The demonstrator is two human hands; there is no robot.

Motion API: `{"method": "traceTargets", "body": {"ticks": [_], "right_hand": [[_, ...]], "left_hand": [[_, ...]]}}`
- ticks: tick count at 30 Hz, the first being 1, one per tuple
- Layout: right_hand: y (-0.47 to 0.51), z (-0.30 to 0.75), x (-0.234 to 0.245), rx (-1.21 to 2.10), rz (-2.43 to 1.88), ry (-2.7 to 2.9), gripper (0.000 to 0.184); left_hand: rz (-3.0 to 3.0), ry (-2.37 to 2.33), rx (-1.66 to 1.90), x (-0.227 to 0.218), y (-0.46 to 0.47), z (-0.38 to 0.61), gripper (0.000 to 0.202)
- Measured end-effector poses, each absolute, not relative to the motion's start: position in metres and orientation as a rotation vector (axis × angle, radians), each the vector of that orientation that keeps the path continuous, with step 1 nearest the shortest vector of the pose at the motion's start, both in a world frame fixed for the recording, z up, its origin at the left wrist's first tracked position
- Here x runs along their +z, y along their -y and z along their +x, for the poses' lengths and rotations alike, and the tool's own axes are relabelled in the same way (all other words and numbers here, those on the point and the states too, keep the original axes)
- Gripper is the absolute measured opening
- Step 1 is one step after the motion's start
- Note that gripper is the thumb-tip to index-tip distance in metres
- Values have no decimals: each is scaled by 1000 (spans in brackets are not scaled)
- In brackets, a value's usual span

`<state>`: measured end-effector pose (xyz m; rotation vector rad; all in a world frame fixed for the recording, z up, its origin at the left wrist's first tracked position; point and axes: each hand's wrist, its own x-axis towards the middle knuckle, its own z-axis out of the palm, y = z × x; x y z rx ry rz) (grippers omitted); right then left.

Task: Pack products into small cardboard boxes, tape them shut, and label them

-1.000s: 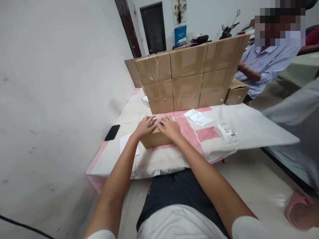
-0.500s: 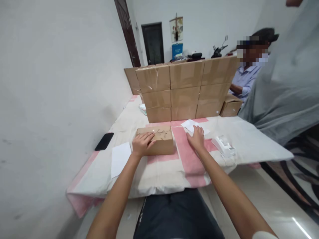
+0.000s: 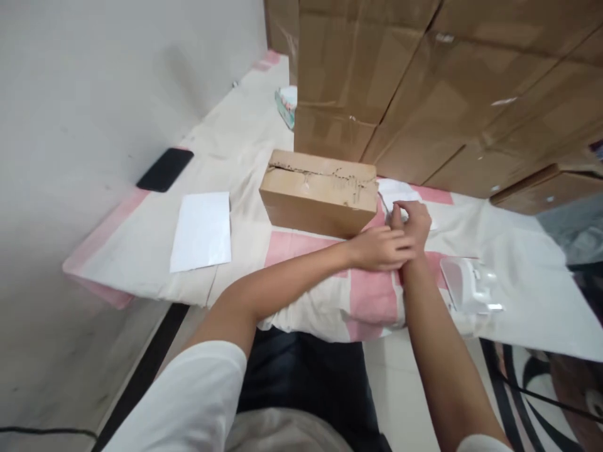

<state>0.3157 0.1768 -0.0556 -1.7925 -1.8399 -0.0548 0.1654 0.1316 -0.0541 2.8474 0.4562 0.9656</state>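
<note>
My right hand (image 3: 411,216) pinches a white paper slip (image 3: 398,190) beside the cardboard box (image 3: 319,191); my left hand (image 3: 379,248), fingers loose, rests against it.

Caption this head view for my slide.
Both hands, left and right, meet at white paper slips beside a cardboard box.

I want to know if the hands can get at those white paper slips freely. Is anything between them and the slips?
Nothing visible. The right hand is already on the white slips, with the left hand against it; the small box sits just to their left.
</note>
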Motion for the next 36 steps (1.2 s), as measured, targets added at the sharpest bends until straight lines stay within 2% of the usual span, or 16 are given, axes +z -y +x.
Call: {"method": "traceTargets", "body": {"ticks": [2, 4, 8, 10, 12, 17, 19, 25, 27, 30, 32, 34, 36], "right_hand": [[-178, 317, -63, -60, -1718, 1847, 32], [-179, 319, -70, -81, -1753, 1789, 38], [-184, 327, -76, -12, -2136, 1532, 96], [-185, 332, -74, -2, -2208, 1469, 105], [-183, 336, -70, -30, -2138, 1516, 94], [-175, 337, -58, 29, -1859, 1586, 30], [-170, 333, -55, 59, -1739, 1607, 22], [-147, 315, -36, 52, -1418, 1942, 21], [-139, 311, -27, 85, -1343, 2053, 19], [-135, 310, -20, 149, -1277, 2017, 16], [-137, 314, -21, 134, -1359, 1820, 22], [-141, 322, -26, 182, -1528, 1557, 39], [-145, 330, -31, 429, -1639, 1343, 44]], "left_hand": [[2730, -625, 958, -61, -134, 165, 32], [2627, -695, 956, -62, -136, 159, 32], [2529, -797, 877, -60, -141, 154, 23], [2541, -831, 787, -62, -142, 157, 19], [2536, -852, 715, -64, -142, 160, 17], [2315, -852, 766, -64, -143, 162, 11], [2213, -883, 822, -63, -145, 162, 9], [1568, -963, 1085, -60, -154, 163, 19], [1324, -946, 1147, -60, -155, 162, 18], [1266, -952, 1159, -63, -154, 160, 13], [1281, -947, 1164, -67, -154, 160, 15], [1274, -927, 1185, -72, -154, 159, 16], [1274, -931, 1200, -78, -156, 160, 18]]}}
